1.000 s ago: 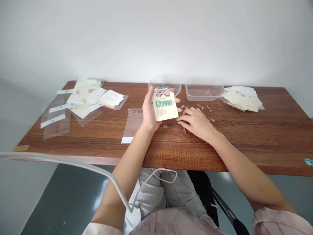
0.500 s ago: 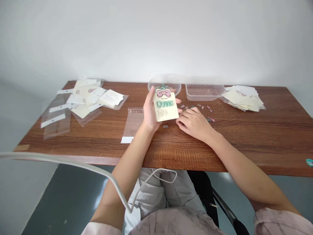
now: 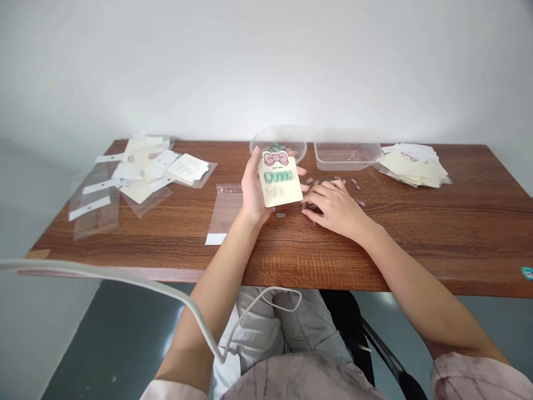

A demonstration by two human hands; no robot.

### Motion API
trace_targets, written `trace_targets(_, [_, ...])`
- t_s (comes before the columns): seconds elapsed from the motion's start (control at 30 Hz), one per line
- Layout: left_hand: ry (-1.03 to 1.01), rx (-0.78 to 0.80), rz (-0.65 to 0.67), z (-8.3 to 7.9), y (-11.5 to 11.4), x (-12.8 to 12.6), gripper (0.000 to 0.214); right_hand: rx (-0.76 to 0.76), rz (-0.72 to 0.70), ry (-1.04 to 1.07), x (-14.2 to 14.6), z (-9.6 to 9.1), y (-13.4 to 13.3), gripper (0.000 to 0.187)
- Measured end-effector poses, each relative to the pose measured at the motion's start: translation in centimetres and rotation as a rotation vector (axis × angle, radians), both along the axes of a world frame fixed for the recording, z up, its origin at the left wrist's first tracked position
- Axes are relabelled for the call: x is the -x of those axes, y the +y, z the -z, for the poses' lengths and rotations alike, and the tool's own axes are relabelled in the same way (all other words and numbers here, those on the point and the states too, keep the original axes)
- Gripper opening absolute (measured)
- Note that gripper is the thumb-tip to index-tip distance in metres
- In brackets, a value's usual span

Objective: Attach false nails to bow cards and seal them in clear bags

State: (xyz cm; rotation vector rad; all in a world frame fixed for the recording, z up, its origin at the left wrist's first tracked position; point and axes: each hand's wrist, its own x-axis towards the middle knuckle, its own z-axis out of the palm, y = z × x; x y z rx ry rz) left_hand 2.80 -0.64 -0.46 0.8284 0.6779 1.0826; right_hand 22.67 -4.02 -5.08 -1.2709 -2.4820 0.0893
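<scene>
My left hand (image 3: 252, 191) is closed round the edges of a cream display card (image 3: 287, 191) with a pink bow at its top. A row of green press-on nails (image 3: 278, 176) lies across the card, and paler clear ones show below it. To the right, my right hand (image 3: 335, 208) rests over loose press-on nails (image 3: 312, 223) on the table, its fingers apart and pointing left; no held piece shows. Just below the card lies one clear nail (image 3: 281, 215). A flat clear plastic bag (image 3: 225, 208) is beside my left wrist.
Behind the card stands a round clear tub (image 3: 300, 145) with green nails inside. A rectangular clear box (image 3: 347, 165) is right of it. Cards lie stacked (image 3: 416, 166) at right; bagged cards (image 3: 141, 172) spread at left. A white cable (image 3: 166, 288) crosses in front.
My right hand's fingers have spread from a closed pose, uncovering more loose nails below the thumb. The left hand still holds the card, almost unmoved.
</scene>
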Motion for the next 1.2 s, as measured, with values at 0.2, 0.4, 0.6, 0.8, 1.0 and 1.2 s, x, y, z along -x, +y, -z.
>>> trace_targets(0.2, [0.001, -0.012, 0.01, 0.2, 0.1, 0.0, 0.071, 0.072, 0.044, 0.014, 0.2, 0.2, 0.1, 0.012])
trace_targets(0.4, [-0.004, -0.009, 0.021, 0.3, 0.0, 0.1, 0.071, 0.119, 0.083, 0.034, 0.2, 0.0, 0.1, 0.015])
trace_targets(0.6, [0.012, -0.017, 0.023, 0.3, 0.1, 0.0, 0.071, 0.171, 0.12, 0.087, 0.2, 0.0, 0.1, 0.014])
trace_targets(0.8, [0.039, -0.035, 0.021, 0.3, 0.0, 0.0, 0.07, 0.241, 0.14, 0.169, 0.5, 0.3, 0.1, 0.01])
trace_targets(1.0, [0.026, -0.032, 0.017, 0.0, -0.2, -0.1, 0.068, 0.227, 0.166, 0.166, 0.6, 0.5, 0.1, 0.016])
trace_targets(1.2, [0.018, 0.007, 0.003, -0.1, -0.2, -0.1, 0.069, 0.134, 0.205, 0.154, 0.7, 0.9, 0.1, 0.018])
